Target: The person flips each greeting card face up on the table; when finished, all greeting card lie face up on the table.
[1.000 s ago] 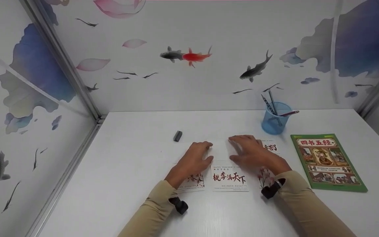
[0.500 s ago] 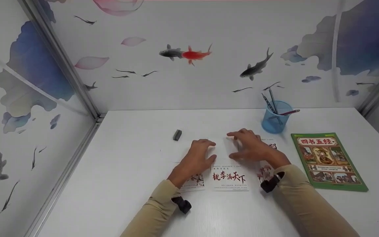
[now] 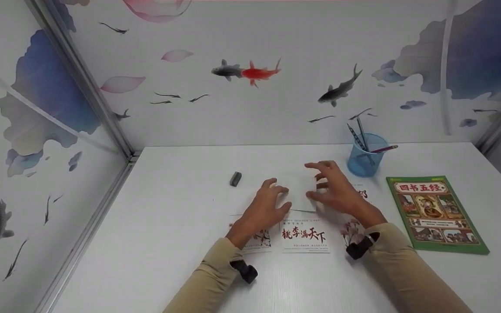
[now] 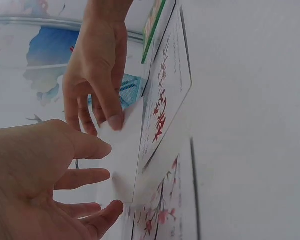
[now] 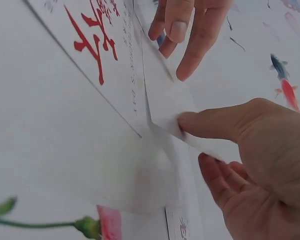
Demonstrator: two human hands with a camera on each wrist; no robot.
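Note:
My right hand (image 3: 337,187) pinches a plain white card (image 3: 299,198) by its right edge, thumb on top and fingers beneath in the right wrist view. The near edge of this card (image 5: 162,107) is raised off the table. My left hand (image 3: 262,213) is spread at the card's left side, fingertips close to it and curled round nothing. Just in front lies a card with red characters (image 3: 305,237). A blossom-branch card (image 3: 264,244) is partly hidden under my left forearm, and a pink-flower card (image 3: 351,229) shows beside my right wrist.
Behind my right hand another printed card (image 3: 362,194) partly shows. A green-bordered book (image 3: 437,217) lies to the right, and a blue mesh cup (image 3: 363,163) with several pencils stands at the back. A dark eraser (image 3: 235,179) is left of the hands.
The right hand has moved slightly up and back, and the white card's near edge has risen off the table. The left hand has shifted a little right, its fingers spreading.

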